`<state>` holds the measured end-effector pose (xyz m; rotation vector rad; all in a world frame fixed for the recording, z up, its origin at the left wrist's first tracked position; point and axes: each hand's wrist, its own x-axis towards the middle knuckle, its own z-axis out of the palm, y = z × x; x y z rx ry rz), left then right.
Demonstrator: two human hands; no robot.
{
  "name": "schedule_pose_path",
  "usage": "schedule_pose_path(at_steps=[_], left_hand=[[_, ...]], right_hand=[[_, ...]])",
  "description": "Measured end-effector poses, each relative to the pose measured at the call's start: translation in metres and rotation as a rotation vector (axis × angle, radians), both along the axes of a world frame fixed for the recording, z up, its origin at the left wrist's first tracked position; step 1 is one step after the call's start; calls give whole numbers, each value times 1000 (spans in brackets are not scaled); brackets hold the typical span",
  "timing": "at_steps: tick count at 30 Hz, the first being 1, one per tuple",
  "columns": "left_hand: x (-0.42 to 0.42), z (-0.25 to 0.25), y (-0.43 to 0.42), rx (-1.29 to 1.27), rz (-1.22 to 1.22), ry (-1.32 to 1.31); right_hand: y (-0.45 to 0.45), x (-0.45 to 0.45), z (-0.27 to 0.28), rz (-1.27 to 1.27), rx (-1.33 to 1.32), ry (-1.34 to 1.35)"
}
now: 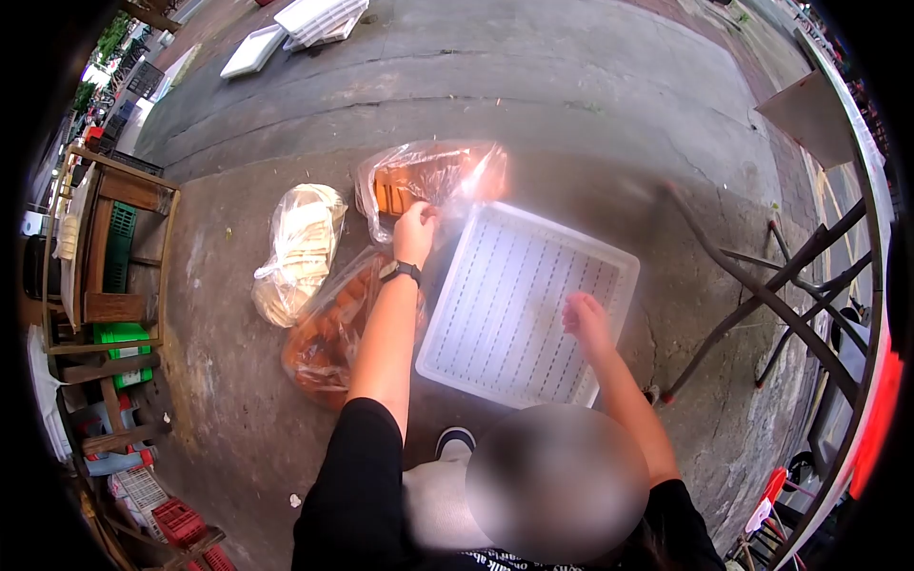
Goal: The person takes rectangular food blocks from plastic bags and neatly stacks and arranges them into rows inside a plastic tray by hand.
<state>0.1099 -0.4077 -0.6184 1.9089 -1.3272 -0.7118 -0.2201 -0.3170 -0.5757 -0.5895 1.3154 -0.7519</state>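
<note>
My left hand (416, 233), with a dark watch on its wrist, is closed at the near edge of a clear plastic bag (447, 171), pinching the film. Orange-brown, dark-striped pieces lie inside that bag. Over the right part of a shallow white plastic tray (505, 295) is my right hand (586, 319), its fingers curled in and nothing visible in them. Rows of slots run across the tray's floor. A second clear bag (333, 328) of orange-brown pieces lies partly behind my left forearm. Left of it, a tied-looking bag of pale flat pieces (305, 238) rests on the ground.
Stacked white trays (319, 19) lie on the pavement far ahead. A folding table's dark crossed legs (762, 290) stand at the right. Along the left are a wooden frame (119, 247), a green container (122, 350) and a red crate (181, 521).
</note>
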Motion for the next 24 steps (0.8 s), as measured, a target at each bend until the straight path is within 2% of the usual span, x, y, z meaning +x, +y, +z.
schedule_pose_path(at_steps=[3,6,7,10,11,12,15,16,18,21,22,24], left_hand=[[-4,8,11,-31,-55,-162],[-13,21,25,-329,100,-227],[-14,22,30,-340,114,-211],[-19,48,48,-275,259,26],[-23,64,54,-295,317,-65],[-17,63,57,-393,319,-5],[-8,71,78,-437,361,151],[-6,75,83,-495,322,319],[-8,83,98,-347,318,619],[-47,100,129,-122,66,771],[-62,92,135,-88,10,937],[-84,88,147,9,-132,920]], right_hand=[[2,5,4,14,-10,-27],[3,11,5,20,-23,-34],[3,10,6,23,-23,-40],[1,17,10,38,-33,-50],[1,20,15,49,-39,-45],[0,23,19,60,-45,-40],[-1,27,21,119,-91,-53],[-1,29,22,168,-126,-39],[0,36,25,261,-189,-8],[13,58,41,457,-491,124],[16,63,52,500,-501,90],[20,71,72,581,-523,15]])
